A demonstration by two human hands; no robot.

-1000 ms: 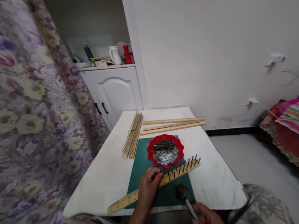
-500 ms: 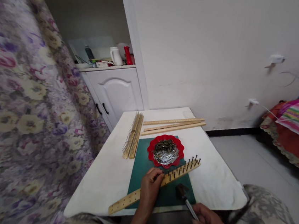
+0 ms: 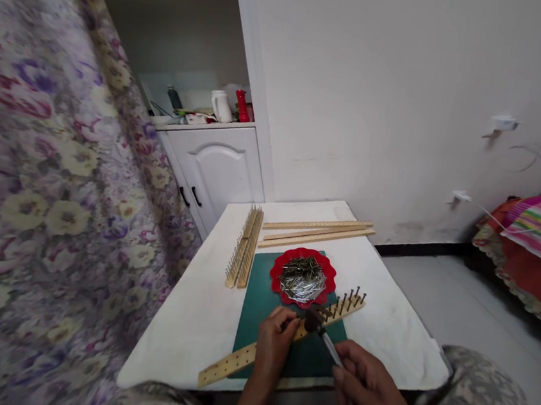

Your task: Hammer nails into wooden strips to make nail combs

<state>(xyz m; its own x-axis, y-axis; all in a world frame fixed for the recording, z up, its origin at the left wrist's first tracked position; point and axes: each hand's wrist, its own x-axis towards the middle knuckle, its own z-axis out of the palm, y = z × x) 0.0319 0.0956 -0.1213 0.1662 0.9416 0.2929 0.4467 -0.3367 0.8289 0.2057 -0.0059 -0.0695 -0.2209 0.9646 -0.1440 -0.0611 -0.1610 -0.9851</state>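
Observation:
A wooden strip [image 3: 229, 364] with rows of holes lies slantwise over a green mat [image 3: 262, 285]; several nails [image 3: 350, 301] stand upright in its right part. My left hand [image 3: 275, 338] is closed at the strip's middle, thumb and fingers pinched together, apparently around a nail whose shaft is mostly hidden. In my right hand [image 3: 360, 383] is a hammer [image 3: 327, 347], gripped by its handle. The hammer's dark head is over the strip, just right of my left fingertips, and covers some of the nails. Just beyond the strip sits a red scalloped dish [image 3: 275, 287] of loose nails [image 3: 303, 280].
Two nail-studded wooden strips [image 3: 245, 248] lie at the table's left. Several bare wooden strips [image 3: 318, 230] lie along the back of the white table [image 3: 180, 322]. A floral curtain [image 3: 57, 206] hangs at left, a white cabinet [image 3: 220, 171] stands behind, and a covered bed [image 3: 536, 250] is at right.
My right hand has moved up and left, bringing the hammer head from over the mat to the strip beside my left fingers. My left hand keeps its place on the strip.

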